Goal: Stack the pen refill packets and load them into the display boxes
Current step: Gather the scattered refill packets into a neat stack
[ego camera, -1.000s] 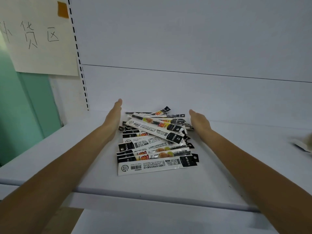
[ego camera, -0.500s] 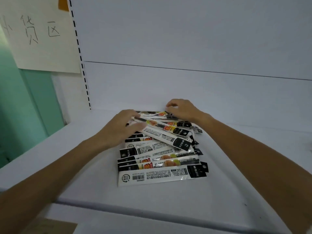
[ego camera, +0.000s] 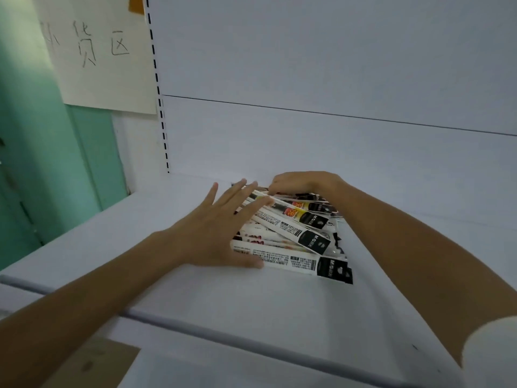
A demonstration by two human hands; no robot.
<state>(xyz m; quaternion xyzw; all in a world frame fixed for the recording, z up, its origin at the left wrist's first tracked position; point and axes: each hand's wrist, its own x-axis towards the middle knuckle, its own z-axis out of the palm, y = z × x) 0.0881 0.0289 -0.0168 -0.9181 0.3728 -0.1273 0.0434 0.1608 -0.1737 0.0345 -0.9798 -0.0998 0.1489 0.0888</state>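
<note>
Now my left hand [ego camera: 212, 233] lies flat on the left ends of the long white-and-black plastic pen refill packets [ego camera: 302, 239], fingers straight and spread, thumb along the near edge of the closest packet. These packets sit in a loose, fanned pile on the white metal shelf [ego camera: 251, 309], close to its white back panel [ego camera: 307, 141], overlapping at slightly different angles with their black printed ends pointing right. My right hand [ego camera: 302, 182] is at the far side of the pile with its fingers curled down onto the rearmost packets; I cannot tell whether they pinch one or only press on it. Up to the left, a cream paper sign [ego camera: 98, 51] with handwritten characters hangs beside the slotted shelf upright [ego camera: 161, 107], against a green wall [ego camera: 42, 163].
</note>
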